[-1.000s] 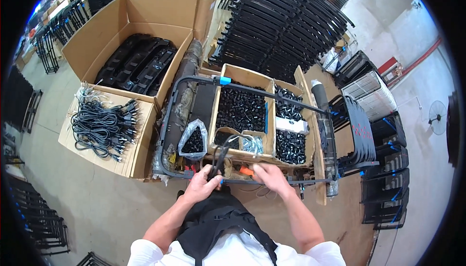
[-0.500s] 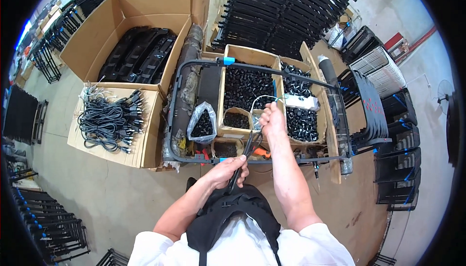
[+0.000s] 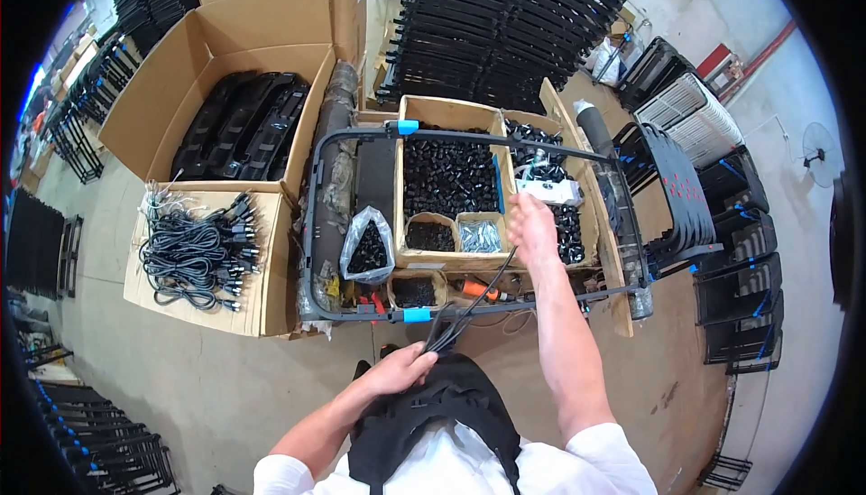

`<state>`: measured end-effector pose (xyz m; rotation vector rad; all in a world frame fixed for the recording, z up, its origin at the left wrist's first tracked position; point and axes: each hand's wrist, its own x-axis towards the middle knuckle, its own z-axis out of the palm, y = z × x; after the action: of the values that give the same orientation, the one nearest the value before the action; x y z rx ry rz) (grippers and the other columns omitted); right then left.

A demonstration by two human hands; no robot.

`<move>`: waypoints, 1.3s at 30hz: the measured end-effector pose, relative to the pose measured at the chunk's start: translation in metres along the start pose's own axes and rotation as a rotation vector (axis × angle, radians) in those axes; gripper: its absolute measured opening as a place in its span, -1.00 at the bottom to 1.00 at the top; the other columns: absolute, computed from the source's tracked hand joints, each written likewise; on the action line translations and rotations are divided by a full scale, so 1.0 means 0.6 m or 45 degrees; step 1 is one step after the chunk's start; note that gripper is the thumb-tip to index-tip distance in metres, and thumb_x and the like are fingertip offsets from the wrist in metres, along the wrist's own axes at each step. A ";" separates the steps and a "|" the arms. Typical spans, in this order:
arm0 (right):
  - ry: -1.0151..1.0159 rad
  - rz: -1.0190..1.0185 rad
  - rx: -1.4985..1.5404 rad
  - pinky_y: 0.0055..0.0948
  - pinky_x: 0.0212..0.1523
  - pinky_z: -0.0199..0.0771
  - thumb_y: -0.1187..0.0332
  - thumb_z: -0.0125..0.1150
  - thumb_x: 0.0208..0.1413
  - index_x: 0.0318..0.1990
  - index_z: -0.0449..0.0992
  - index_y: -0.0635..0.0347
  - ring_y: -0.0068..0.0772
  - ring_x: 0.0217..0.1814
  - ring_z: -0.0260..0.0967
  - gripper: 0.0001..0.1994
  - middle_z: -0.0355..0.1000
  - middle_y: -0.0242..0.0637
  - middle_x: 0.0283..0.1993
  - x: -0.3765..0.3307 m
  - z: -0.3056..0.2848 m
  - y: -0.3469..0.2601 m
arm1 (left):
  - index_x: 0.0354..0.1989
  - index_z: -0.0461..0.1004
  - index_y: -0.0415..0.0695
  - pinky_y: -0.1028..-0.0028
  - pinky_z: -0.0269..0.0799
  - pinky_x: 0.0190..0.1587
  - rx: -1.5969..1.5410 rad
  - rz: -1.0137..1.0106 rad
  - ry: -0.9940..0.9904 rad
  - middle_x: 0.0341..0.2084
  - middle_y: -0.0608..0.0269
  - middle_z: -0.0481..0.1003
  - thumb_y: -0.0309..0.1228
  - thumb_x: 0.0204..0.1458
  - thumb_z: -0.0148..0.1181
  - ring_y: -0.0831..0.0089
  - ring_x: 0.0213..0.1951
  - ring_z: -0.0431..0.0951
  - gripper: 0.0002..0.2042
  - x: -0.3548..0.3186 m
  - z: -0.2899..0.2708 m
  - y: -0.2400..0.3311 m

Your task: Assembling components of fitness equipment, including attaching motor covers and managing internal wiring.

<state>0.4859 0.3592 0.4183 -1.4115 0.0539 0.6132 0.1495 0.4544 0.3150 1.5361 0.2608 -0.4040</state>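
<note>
My left hand (image 3: 404,370) is closed round a doubled black cable (image 3: 462,319) close to my body. The cable stretches up and to the right to my right hand (image 3: 532,226), whose fingers are curled round its far part. The cable end inside that fist is hidden. Just beyond my right knuckles lies a small white plate-like part (image 3: 550,191), on top of the black knobs in the right-hand bin. A black tubular frame (image 3: 317,224) with blue tape lies over the bins, and my right forearm passes above its near bar.
Wooden bins hold black plastic pieces (image 3: 451,175) and silver screws (image 3: 480,237). A plastic bag (image 3: 368,247) and an orange tool (image 3: 481,290) are close by. At left, coiled cables (image 3: 198,247) lie on cardboard beside an open carton (image 3: 311,120). Stacked black frames (image 3: 505,26) stand behind.
My right hand has moved right and slightly nearer, drawing the cable longer. My left hand has shifted left and lower. The pale wires above my right fist no longer show. The view has shifted slightly.
</note>
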 end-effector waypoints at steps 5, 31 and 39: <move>-0.448 0.089 -0.074 -0.66 -0.63 -0.06 0.19 -0.01 0.52 0.09 0.50 0.17 -0.80 -0.61 -0.08 -0.72 0.06 -0.69 -0.54 -0.163 0.063 -0.011 | 0.05 0.46 -0.26 0.12 0.52 0.04 0.727 0.075 0.125 -0.10 -0.08 0.61 -0.03 0.31 0.16 -0.06 -0.01 0.63 -0.53 -0.062 -0.043 0.004; -1.587 0.193 -0.552 -0.53 -0.30 0.36 0.17 0.05 0.49 0.08 0.60 0.27 -0.65 -0.39 0.30 -0.65 0.41 -0.51 -0.43 -0.219 -0.113 0.194 | -0.05 0.54 -0.19 0.32 0.55 -0.27 -1.332 0.288 0.822 -0.23 0.16 0.64 -0.31 0.36 0.22 0.38 -0.20 0.65 -0.80 0.008 0.115 0.096; -1.528 0.344 -0.704 -0.41 0.00 0.54 0.03 0.10 0.43 -0.15 0.67 0.32 -0.50 -0.13 0.59 -0.54 0.68 -0.23 -0.20 -0.221 -0.071 0.304 | -0.17 0.59 -0.20 0.53 0.45 -0.20 -0.967 0.057 1.504 -0.38 0.39 0.57 -0.35 0.30 0.31 0.61 -0.30 0.53 -0.84 -0.004 0.188 0.042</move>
<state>0.3088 0.2769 0.2975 -1.3432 -0.9489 1.7057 0.1481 0.3417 0.3421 0.8512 1.1419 0.6449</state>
